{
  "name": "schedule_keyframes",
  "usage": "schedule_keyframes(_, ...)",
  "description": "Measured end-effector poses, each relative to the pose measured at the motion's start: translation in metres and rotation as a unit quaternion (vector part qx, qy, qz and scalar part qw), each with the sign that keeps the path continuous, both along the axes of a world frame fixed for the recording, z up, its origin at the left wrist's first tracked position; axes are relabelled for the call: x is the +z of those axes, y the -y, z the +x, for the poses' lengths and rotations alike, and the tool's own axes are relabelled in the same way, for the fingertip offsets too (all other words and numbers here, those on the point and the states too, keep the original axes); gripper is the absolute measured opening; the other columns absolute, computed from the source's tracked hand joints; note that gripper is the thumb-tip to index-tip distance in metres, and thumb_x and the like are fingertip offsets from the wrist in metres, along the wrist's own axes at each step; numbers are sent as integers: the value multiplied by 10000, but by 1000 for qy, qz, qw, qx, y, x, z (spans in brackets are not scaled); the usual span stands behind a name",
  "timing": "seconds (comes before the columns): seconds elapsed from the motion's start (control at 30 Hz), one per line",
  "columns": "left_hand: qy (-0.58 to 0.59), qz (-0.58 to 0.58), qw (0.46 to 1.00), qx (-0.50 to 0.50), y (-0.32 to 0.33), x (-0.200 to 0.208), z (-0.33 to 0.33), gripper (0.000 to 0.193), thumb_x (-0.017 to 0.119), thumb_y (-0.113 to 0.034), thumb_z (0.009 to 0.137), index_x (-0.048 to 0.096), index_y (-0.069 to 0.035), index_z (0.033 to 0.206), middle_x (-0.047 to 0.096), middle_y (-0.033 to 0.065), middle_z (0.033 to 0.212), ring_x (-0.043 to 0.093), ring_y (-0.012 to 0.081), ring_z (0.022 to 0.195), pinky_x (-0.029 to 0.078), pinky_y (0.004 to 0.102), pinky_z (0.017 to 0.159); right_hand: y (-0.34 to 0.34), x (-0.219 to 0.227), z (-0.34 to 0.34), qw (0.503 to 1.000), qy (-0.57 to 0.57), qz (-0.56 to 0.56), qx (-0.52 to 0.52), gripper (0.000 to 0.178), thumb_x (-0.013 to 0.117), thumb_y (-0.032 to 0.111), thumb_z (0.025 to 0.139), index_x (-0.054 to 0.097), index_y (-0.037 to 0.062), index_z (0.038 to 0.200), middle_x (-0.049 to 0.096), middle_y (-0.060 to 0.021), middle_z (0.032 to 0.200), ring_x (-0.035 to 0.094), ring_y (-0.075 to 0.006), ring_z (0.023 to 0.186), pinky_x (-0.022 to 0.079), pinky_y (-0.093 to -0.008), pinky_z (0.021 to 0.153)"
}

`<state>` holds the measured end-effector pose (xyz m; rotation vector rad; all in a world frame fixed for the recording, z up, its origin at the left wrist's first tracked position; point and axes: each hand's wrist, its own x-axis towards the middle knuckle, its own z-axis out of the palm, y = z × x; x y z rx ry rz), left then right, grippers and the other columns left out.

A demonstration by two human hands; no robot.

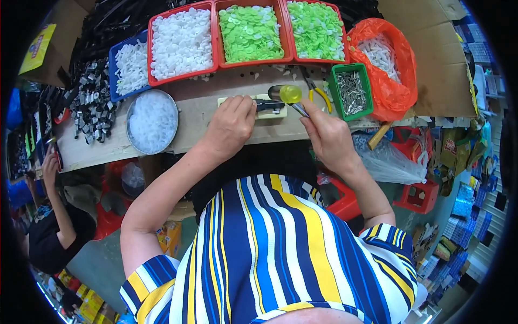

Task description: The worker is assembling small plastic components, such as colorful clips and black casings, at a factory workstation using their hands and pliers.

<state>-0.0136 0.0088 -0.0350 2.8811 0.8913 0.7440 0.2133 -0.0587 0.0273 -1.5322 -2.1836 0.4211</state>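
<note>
My left hand [232,125] presses a black plastic piece [267,105] down on a cream-coloured block [278,114] on the bench. Its fingers are closed around the piece's left end, and part of it is hidden by them. In my right hand [330,135] is a mallet [291,94] with a round yellow face and a metal shaft. The mallet head hangs over the right end of the black piece; I cannot tell whether they touch. Pliers with yellow handles [319,97] lie just beyond the right hand.
Red trays hold white parts [181,43] and green discs [249,33]. Nearby are a round dish of clear pieces [152,122], a green box of metal pins [350,90], an orange bag [402,94] and a heap of black parts [94,102]. Another person's hand [50,163] shows at left.
</note>
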Motion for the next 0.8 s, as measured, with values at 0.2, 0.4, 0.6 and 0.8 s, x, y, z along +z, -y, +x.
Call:
schedule_keyframes(0.2, -15, -18, 1000, 21, 10, 3, 2, 229, 643, -21, 781, 642, 77, 988, 610, 171, 1044, 619, 313, 980, 516, 392, 826, 1, -13, 4, 993, 71, -93, -19, 262, 558, 203, 973, 525, 91, 1207, 641, -203, 817, 634, -413, 734, 488, -492, 606)
schedule_keyframes(0.4, 85, -56, 989, 106, 48, -7, 14, 357, 694, -21, 774, 621, 103, 1101, 573, 212, 1212, 574, 360, 1121, 480, 423, 964, -10, 39, -1, 987, -97, 124, -2, 331, 672, 37, 874, 594, -20, 1191, 673, -193, 872, 668, -363, 727, 529, -391, 621)
schedule_keyframes(0.6, 91, -24, 991, 93, 50, -18, 17, 350, 676, -26, 798, 618, 124, 1108, 582, 221, 1204, 578, 354, 1138, 511, 380, 940, -33, -13, -25, 995, 54, -59, 61, 232, 634, 74, 900, 596, 17, 1121, 654, -180, 789, 646, -392, 694, 500, -461, 594)
schedule_keyframes(0.8, 105, 5, 991, 84, 52, -20, 14, 325, 666, -10, 790, 627, 123, 1084, 593, 213, 1181, 596, 343, 1113, 533, 373, 892, -35, -1, -31, 995, -14, 59, 76, 293, 602, 217, 938, 563, 128, 1215, 673, -176, 813, 661, -375, 692, 508, -461, 555)
